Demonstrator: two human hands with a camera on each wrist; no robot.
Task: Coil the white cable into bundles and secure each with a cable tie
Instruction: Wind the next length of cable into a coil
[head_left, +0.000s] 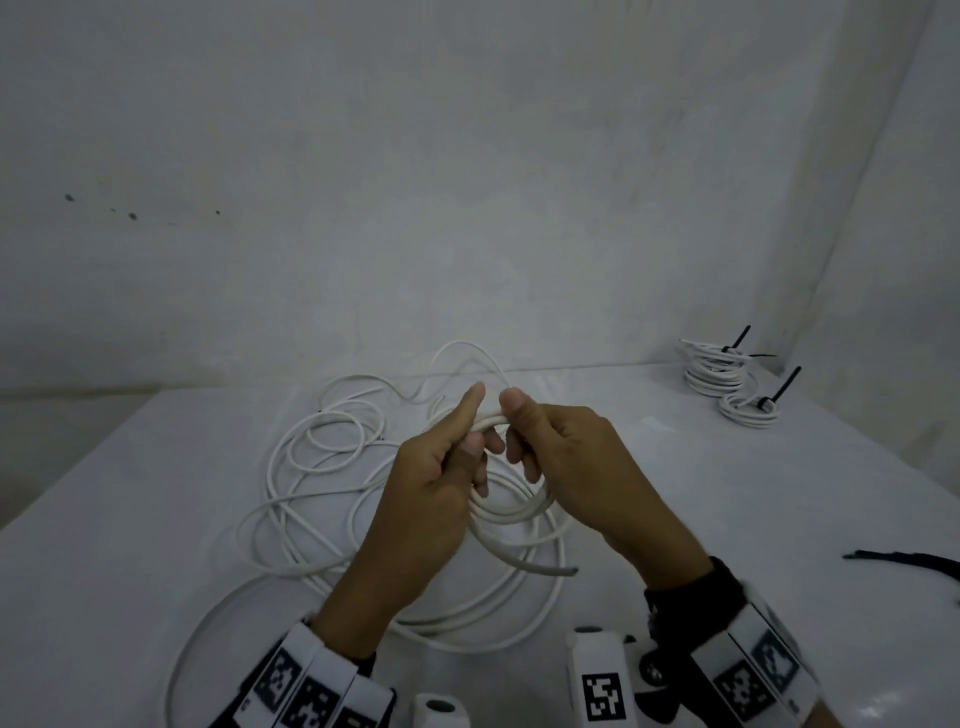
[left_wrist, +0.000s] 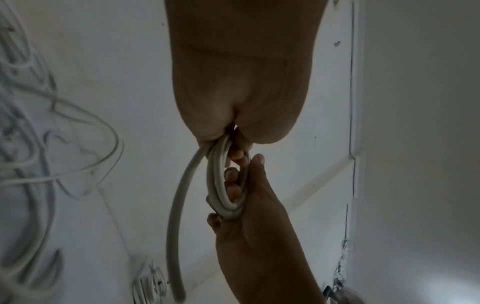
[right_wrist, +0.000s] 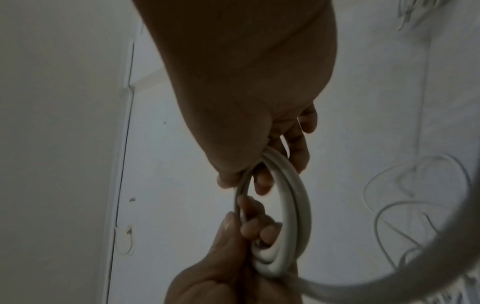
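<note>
Smooth round white cable (head_left: 511, 512), small coil; left hand (head_left: 436, 488) & right hand (head_left: 576, 467) fingers curled round it, thumbs on top.

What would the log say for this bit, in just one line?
step: coiling | left hand: holds coil | right hand: holds coil | ties: on table | done bundles: far right

The black cable ties (head_left: 914, 560) run off the head view's right edge; the finished bundles (left_wrist: 150, 286) blur.
</note>
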